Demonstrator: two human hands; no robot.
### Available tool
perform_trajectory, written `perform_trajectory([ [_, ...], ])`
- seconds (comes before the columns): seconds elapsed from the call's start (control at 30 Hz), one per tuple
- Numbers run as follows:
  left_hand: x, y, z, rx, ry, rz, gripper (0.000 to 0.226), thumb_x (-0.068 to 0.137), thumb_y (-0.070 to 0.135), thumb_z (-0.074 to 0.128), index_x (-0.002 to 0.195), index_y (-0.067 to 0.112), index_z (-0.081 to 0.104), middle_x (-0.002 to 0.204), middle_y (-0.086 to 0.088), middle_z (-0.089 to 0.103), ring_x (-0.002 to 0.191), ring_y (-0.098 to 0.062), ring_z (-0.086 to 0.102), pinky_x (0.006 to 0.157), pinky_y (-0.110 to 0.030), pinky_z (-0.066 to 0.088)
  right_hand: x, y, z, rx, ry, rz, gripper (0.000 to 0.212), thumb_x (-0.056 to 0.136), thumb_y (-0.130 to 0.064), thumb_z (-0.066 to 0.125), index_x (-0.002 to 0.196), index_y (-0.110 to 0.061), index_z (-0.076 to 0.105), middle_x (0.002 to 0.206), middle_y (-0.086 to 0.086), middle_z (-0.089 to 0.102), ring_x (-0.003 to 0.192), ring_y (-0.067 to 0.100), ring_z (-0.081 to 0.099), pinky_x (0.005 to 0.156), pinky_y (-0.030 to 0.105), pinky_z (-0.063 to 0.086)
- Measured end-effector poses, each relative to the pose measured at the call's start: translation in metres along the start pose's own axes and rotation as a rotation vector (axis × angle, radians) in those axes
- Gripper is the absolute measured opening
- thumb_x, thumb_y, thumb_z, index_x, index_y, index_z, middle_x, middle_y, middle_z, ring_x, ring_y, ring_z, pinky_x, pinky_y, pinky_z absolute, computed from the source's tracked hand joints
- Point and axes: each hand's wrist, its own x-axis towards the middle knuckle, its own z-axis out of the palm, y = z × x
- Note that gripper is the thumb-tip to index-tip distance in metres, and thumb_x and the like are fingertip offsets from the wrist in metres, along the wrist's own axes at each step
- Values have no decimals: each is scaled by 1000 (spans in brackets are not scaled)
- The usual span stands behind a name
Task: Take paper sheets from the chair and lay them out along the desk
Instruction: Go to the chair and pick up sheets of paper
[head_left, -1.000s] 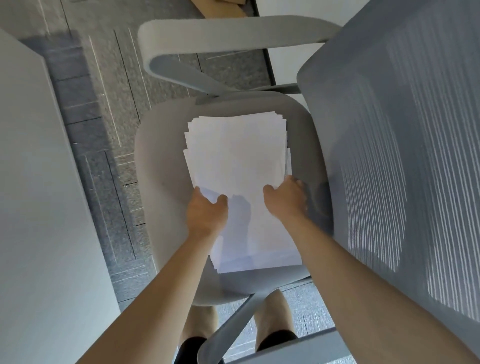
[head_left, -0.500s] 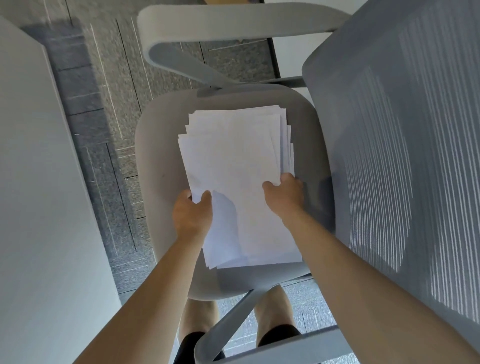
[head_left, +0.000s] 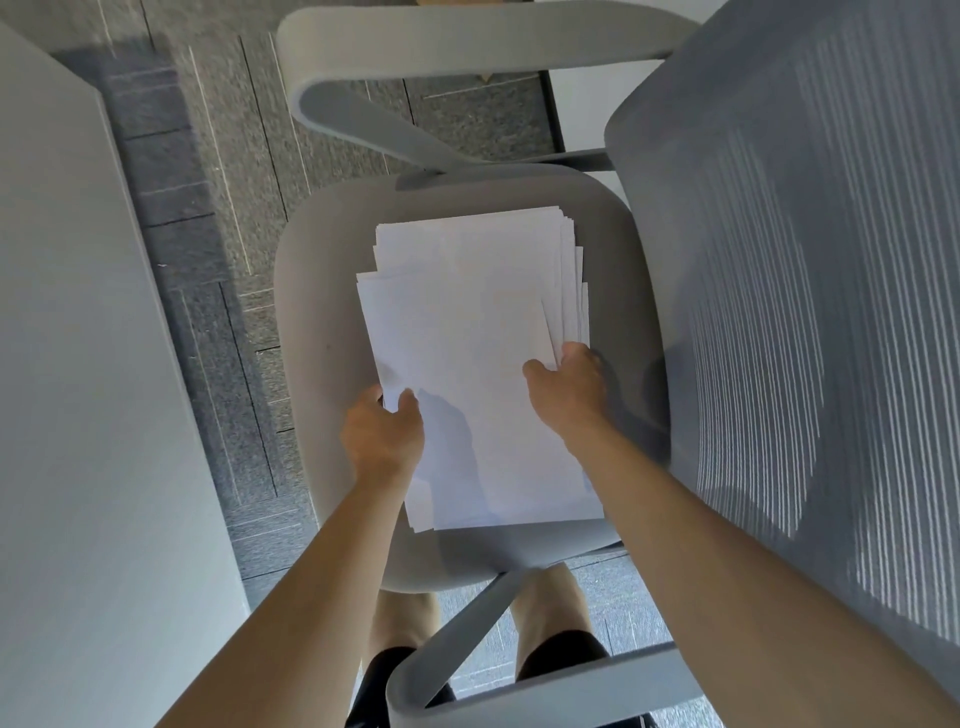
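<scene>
I see the sheets (head_left: 467, 364) lying as a loose, fanned stack on the chair (head_left: 317, 322) seat, filling its middle toward the backrest side. My left hand (head_left: 382, 434) pinches the stack's left edge near its near corner, thumb on top, fingers under. My right hand (head_left: 566, 389) grips the stack's right edge, thumb on the top sheet, fingers curled below. The desk (head_left: 67, 415) lies to the left, apart from the chair.
</scene>
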Motion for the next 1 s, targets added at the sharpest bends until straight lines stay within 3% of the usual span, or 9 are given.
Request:
perform_trajectory([
  [0.07,-3,0,-3,41,23,8,35,98,25,55,77,-2,50,75,-19,51,78,-45,47,64,-41,45,1,0,2,14,-8,14,52,93,-26,55,140,-7,43,139,9,44,92,18,49,51,18,31],
  [0.13,-3,-4,-3,43,36,1,37,97,24,56,80,-7,49,71,-22,45,75,-46,43,60,-40,44,3,0,5,9,-16,16,48,92,-27,55,134,-7,48,135,9,47,99,22,53,51,21,33],
  [0.23,0,-12,-2,-8,60,-23,35,96,26,59,82,-4,48,63,0,30,60,-22,34,50,-29,27,4,-1,7,12,-11,30,41,91,-28,56,128,-10,53,133,7,43,112,26,51,70,25,44],
  [0.43,7,-21,2,-84,18,-47,36,95,36,62,75,9,47,72,-3,46,70,-27,47,62,-32,40,7,6,11,146,-94,29,29,93,-23,58,116,-16,42,96,-2,48,73,12,51,52,21,34],
  [0.5,7,-21,2,-110,-21,-25,39,95,33,61,66,16,41,65,2,40,61,-20,40,57,-29,33,6,9,11,176,-96,28,34,94,-22,58,124,-15,41,103,-2,51,73,5,50,52,19,36],
  [0.57,7,-21,0,-154,-47,8,31,95,32,62,68,20,53,67,5,54,61,-15,50,53,-26,38,5,10,10,211,-91,33,35,94,-21,58,125,-15,44,107,-2,54,77,6,54,53,18,38],
  [0.7,2,-10,-17,-286,-92,16,22,94,29,67,75,18,64,73,2,63,66,-12,58,62,-26,46,0,7,-1,173,-85,15,37,93,-31,57,124,-11,52,102,0,58,81,15,56,56,23,39],
  [0.8,-13,9,-47,-379,-100,29,23,92,27,71,73,14,65,69,-1,62,62,-15,58,60,-27,46,-15,-11,-25,196,-88,2,47,92,-42,61,129,-13,53,111,0,58,94,18,58,74,28,45],
  [1.0,-64,48,-137,-431,-197,126,45,91,37,69,61,10,50,41,1,46,32,-14,42,42,-22,30,-78,-75,-86,382,-354,-81,43,88,-46,69,120,-18,62,117,-2,69,103,19,66,89,35,54],
])
